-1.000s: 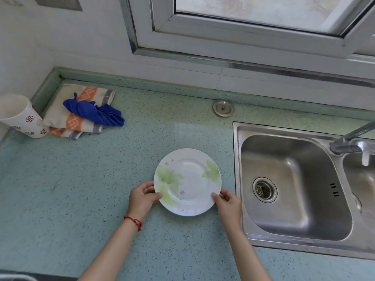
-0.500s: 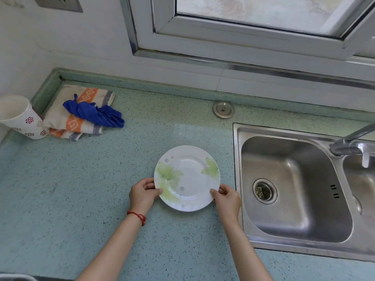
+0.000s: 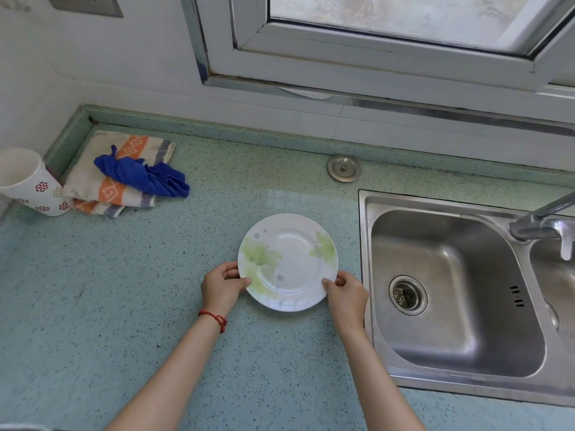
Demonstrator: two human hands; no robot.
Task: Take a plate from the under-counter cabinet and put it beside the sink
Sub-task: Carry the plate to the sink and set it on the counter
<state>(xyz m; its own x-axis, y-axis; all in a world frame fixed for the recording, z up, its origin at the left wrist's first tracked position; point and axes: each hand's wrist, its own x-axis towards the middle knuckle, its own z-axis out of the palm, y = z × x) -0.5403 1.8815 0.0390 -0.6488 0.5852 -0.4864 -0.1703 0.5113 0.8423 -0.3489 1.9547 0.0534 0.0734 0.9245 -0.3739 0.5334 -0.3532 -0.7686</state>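
Head view | plate [image 3: 287,262] has moved slightly farther onto counter [image 3: 93,306], just beside sink [image 3: 362,244] | I see left hand [image 3: 221,286], right hand [image 3: 346,293] pinching opposite rims | placement nearly done, release pending.

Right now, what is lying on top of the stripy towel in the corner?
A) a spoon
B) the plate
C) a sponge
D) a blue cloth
D: a crumpled blue cloth lies on the folded striped towel near the cup; the plate is over by the sink, held at its rim by both hands.
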